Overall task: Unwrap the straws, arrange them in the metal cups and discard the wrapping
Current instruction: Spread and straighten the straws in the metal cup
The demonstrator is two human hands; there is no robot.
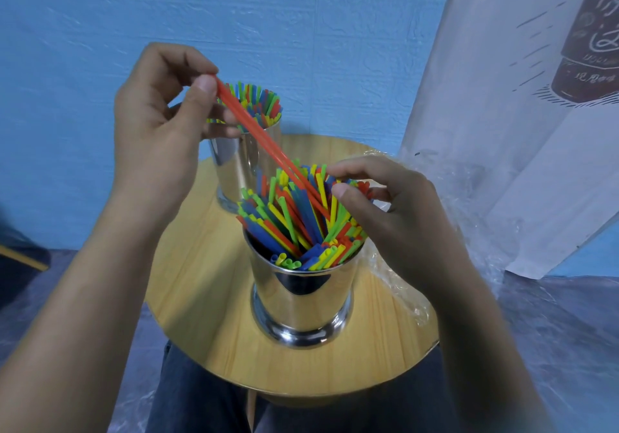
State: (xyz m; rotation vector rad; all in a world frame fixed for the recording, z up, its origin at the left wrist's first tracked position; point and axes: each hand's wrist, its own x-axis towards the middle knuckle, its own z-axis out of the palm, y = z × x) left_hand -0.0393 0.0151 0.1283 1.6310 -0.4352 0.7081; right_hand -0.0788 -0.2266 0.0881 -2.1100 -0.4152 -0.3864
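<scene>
Now the red straws slant down into the near metal cup on the table, their upper end pinched by the left grip. The right grip curls over the coloured straws in it; whether it pinches any, I cannot tell.

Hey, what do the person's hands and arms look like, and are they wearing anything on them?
The left hand and right hand are bare: no gloves, rings or watch in view. The forearms are bare too, with no sleeves as far as the frame shows. The thumbnails that show are short and unpainted.
</scene>
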